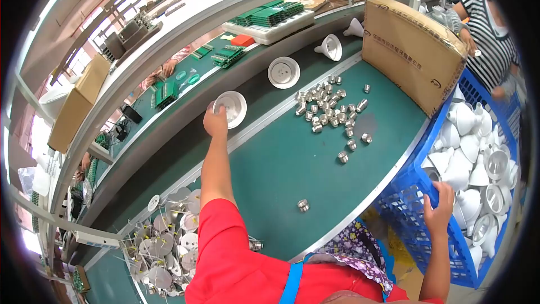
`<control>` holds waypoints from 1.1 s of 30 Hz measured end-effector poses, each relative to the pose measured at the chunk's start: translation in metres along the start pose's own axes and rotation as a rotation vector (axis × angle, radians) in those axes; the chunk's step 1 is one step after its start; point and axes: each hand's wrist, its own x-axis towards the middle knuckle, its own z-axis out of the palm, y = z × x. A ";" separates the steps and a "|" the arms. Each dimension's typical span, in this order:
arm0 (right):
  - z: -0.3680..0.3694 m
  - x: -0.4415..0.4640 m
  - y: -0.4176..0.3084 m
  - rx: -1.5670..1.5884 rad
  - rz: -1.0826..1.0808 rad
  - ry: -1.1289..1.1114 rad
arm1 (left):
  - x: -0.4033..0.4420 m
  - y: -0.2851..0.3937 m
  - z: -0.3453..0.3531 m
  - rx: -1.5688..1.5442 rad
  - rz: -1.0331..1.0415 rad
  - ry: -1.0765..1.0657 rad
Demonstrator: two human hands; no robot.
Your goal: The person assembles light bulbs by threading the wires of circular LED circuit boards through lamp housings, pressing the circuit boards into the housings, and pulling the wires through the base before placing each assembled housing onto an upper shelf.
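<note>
My left hand [216, 122] is stretched forward over the conveyor and pinches the rim of a white lamp housing [234, 107], its thumb inside the cup. More white housings, one of them a round cup [283, 72] and one a funnel-shaped piece [330, 48], lie farther along the belt. At the right, my right hand [439, 209] is closed over the rim of a blue plastic crate [403, 198]. White funnel-shaped lamp housings [469, 146] fill that crate. Small silver metal screw caps [332, 104] lie scattered on the green table, with a lone cap [304, 205] nearer me.
A cardboard box [413, 50] stands at the table's far right end. Round grey-white discs with wires [163, 245] are heaped at the lower left. Green circuit boards [270, 14] lie beyond the belt. A co-worker in a striped top [489, 28] stands behind the crate; another person's hands [169, 67] show across the line.
</note>
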 end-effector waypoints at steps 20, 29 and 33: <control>-0.001 -0.004 0.005 -0.024 -0.096 -0.019 | -0.029 0.012 -0.099 0.231 0.395 -0.750; -0.004 -0.019 0.012 0.029 -0.196 0.013 | -0.200 0.032 -0.259 0.625 0.798 -1.214; -0.010 -0.032 0.010 0.042 -0.218 0.024 | -0.215 0.016 -0.262 0.886 0.946 -0.970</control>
